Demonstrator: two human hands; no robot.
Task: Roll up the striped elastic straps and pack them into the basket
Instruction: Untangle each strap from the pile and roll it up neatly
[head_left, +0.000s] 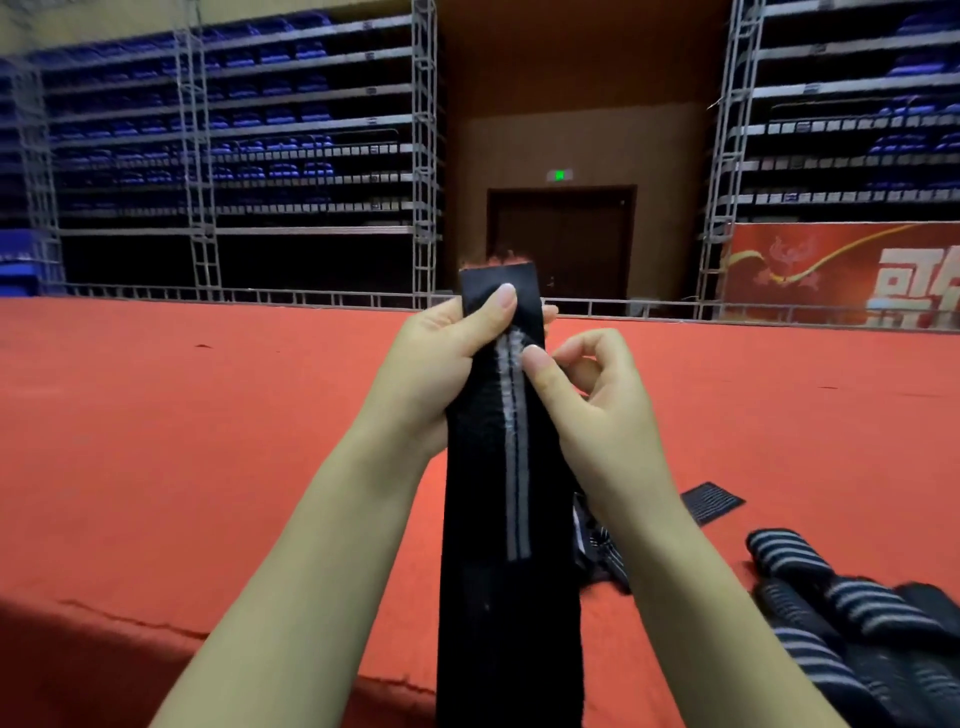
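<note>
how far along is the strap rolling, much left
Done: several rolled straps lie on the red carpet at lower right. In hand: left hand and right hand hold one unrolled strap upright. Left: roll it; another loose strap. No basket in view.

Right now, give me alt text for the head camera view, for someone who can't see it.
Two bare hands hold a black strap with grey stripes upright; the left hand grips its top end and the right hand pinches its edge. Rolled striped straps lie lower right on the red floor.
</note>
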